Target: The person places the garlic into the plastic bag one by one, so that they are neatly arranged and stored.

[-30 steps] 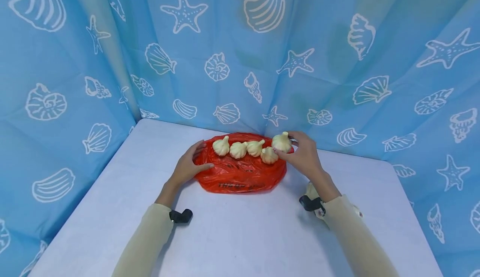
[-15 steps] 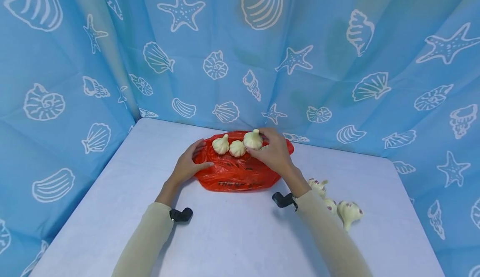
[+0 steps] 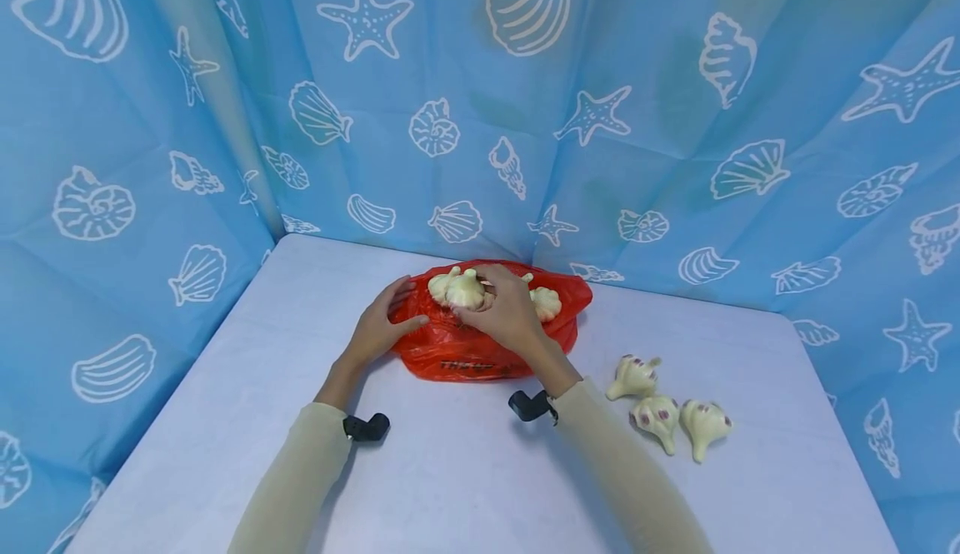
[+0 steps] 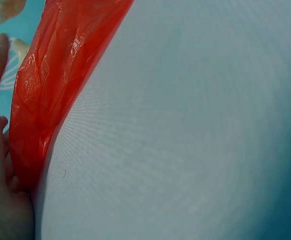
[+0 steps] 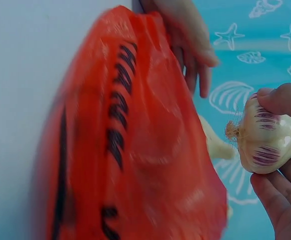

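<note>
The right hand (image 3: 506, 311) has its fingers (image 5: 269, 196) curled round a garlic bulb (image 3: 465, 292) above the red plastic bag (image 3: 427, 356), where other bulbs (image 3: 546, 304) lie, the left hand (image 3: 375, 323), thumb and fingers spread, touching the bag's left end, with three purple-marked bulbs (image 3: 657, 417) farther right on the worktop (image 3: 450, 471).

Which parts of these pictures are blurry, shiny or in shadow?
Head: a soft shadow falls on the white table below the right sleeve; left wrist: small bright glints on the crinkled red bag, the table blurring toward its right edge; right wrist: the bag's left side smeared, highlights on the garlic bulb.
</note>
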The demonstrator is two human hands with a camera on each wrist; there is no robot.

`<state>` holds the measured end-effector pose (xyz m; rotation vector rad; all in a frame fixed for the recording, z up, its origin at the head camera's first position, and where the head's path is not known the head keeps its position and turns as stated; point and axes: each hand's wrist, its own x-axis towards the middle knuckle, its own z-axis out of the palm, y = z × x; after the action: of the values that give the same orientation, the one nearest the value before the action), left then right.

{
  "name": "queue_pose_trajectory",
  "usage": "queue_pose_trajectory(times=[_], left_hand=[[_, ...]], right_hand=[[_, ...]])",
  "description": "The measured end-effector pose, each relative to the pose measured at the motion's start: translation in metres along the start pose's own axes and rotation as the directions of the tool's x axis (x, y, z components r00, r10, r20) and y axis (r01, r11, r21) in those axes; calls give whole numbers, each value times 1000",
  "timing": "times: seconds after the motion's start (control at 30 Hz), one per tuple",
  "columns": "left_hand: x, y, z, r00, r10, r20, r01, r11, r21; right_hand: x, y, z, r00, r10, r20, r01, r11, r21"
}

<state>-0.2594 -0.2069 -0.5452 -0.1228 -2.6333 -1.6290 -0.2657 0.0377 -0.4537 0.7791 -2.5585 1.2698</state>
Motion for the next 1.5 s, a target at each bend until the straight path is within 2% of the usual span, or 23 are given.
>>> queue_pose_trajectory(times=[0.2, 0.33, 0.47, 0.73, 0.93, 1.3, 1.5], left_hand=[[0, -2, -1, 999, 39, -10, -39, 999, -17], [-1, -1, -1, 999, 33, -9, -33, 999, -23], [0, 0, -1, 1000, 24, -4, -25, 999, -20], [-1, 2, -2, 1000, 31, -4, -31, 999, -29], [0, 0, -1, 999, 47, 0, -47, 999, -26], [1, -2, -1, 999, 38, 6, -38, 998, -41], [1, -3, -2, 999, 44, -2, -44, 998, -40]], right_hand=[[-1, 0, 17, 998, 29, 55, -31, 999, 44], [-3, 2, 26, 994, 57, 93, -60, 998, 31], [-6, 6, 33, 994, 60, 88, -57, 998, -27], [-11, 15, 44, 994, 76, 80, -71, 996, -59], [-13, 18, 49, 992, 90, 86, -85, 995, -51], [-18, 19, 59, 990, 101, 95, -98, 994, -40], [-19, 21, 62, 985, 135, 111, -132, 990, -41]])
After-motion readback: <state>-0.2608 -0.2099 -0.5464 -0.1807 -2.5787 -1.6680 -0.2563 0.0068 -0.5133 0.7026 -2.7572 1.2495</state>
